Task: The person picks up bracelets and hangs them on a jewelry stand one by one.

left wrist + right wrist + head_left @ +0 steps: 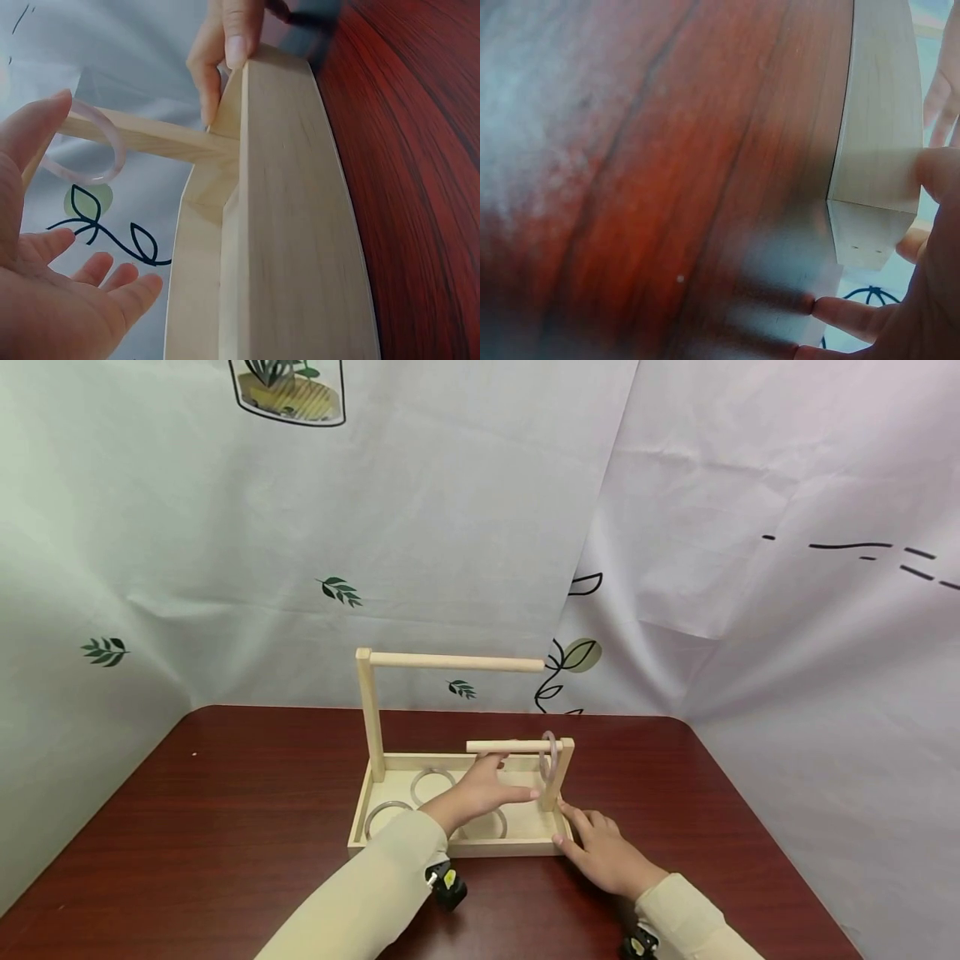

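Note:
A wooden stand [517, 849] has a shallow tray base, a tall bar [457, 662] on its left post and a shorter bar [506, 747] on its right post. One pale ring-shaped bangle [118, 142] hangs on the shorter bar, close to the right post. My left hand [480, 792] is under that bar with fingers spread, nothing gripped; its thumb overlaps the bangle's edge in the left wrist view. At the tray's front right corner, my right hand [603, 856] holds the wood between thumb and index finger, its other fingers extended down by the table.
Inside the tray lie three more bangles: one at the back [433, 770], one at the left [387, 804] and one at the right [504, 827], partly behind my left hand. The dark red table [247, 827] extends around the stand. Behind it hangs a white patterned cloth [465, 510].

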### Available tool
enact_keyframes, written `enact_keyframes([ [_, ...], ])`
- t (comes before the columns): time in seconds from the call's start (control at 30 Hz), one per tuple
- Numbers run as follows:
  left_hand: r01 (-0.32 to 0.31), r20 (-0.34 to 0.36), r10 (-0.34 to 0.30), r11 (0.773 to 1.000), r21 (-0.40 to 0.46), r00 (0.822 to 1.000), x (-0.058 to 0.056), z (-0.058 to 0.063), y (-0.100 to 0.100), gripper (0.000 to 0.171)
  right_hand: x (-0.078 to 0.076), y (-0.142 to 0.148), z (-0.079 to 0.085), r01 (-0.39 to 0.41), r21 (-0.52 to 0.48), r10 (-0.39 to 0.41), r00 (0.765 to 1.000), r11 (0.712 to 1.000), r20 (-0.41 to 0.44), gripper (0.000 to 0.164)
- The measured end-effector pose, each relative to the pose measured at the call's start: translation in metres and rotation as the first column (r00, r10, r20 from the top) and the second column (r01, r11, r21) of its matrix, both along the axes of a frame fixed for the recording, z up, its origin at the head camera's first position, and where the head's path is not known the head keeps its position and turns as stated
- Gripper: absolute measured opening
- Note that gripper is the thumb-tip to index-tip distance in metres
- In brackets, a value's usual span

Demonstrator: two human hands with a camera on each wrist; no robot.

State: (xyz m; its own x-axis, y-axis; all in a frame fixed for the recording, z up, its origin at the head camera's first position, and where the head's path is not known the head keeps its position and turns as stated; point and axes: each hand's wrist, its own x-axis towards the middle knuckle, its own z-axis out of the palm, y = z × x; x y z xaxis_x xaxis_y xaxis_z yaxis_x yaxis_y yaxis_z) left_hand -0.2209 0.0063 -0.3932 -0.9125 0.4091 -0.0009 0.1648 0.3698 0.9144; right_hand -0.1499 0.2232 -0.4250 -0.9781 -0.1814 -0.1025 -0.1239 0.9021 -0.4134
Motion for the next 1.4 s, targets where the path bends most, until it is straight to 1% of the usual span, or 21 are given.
enact_keyframes([
  [0.1,0.029,-0.065,-0.033,0.998,-0.051,0.997,-0.001,0.0,-0.004,0.085,0.0,0.0,-0.001,0.001,0.004,-0.001,1.0,1.0,-0.009,0.059],
  [0.23,0.061,-0.141,-0.08,0.989,-0.133,0.987,0.0,0.0,-0.011,0.089,0.001,0.0,0.0,-0.001,0.004,0.001,1.0,1.0,-0.014,0.059],
  [0.4,0.066,-0.19,-0.114,0.967,-0.245,0.975,0.001,0.0,-0.019,0.089,0.001,0.001,0.002,-0.002,0.002,0.002,1.0,1.0,0.0,0.06],
  [0.47,0.067,-0.2,-0.125,0.959,-0.275,0.972,0.001,0.0,-0.022,0.089,0.001,0.002,0.002,0.0,0.006,0.0,1.0,1.0,-0.001,0.06],
  [0.53,0.068,-0.218,-0.135,0.954,-0.292,0.967,0.0,0.0,-0.025,0.089,0.0,0.002,0.001,0.003,0.014,-0.003,1.0,1.0,0.0,0.059],
  [0.7,0.068,-0.237,-0.155,0.939,-0.337,0.959,0.0,0.0,-0.034,0.087,-0.001,0.002,0.0,0.001,0.014,-0.001,1.0,1.0,-0.012,0.059],
  [1.0,0.06,-0.265,-0.19,0.9,-0.431,0.945,-0.001,0.002,-0.045,0.084,0.0,0.001,0.002,-0.002,0.011,0.002,1.0,1.0,-0.021,0.06],
  [1.07,0.06,-0.258,-0.199,0.885,-0.462,0.945,-0.001,0.004,-0.047,0.083,0.0,0.001,0.002,-0.004,0.011,0.004,1.0,1.0,-0.019,0.06],
  [1.23,0.058,-0.237,-0.223,0.832,-0.552,0.946,0.0,0.011,-0.051,0.081,0.0,0.001,0.001,-0.005,0.004,0.005,1.0,1.0,-0.011,0.06],
  [1.33,0.062,-0.236,-0.243,0.807,-0.587,0.941,0.0,0.013,-0.052,0.082,-0.001,0.001,0.0,-0.001,0.005,0.001,1.0,1.0,-0.007,0.06],
  [1.4,0.063,-0.242,-0.262,0.79,-0.61,0.934,-0.001,0.014,-0.052,0.084,0.0,0.0,-0.001,0.001,0.007,-0.001,1.0,1.0,-0.007,0.06],
])
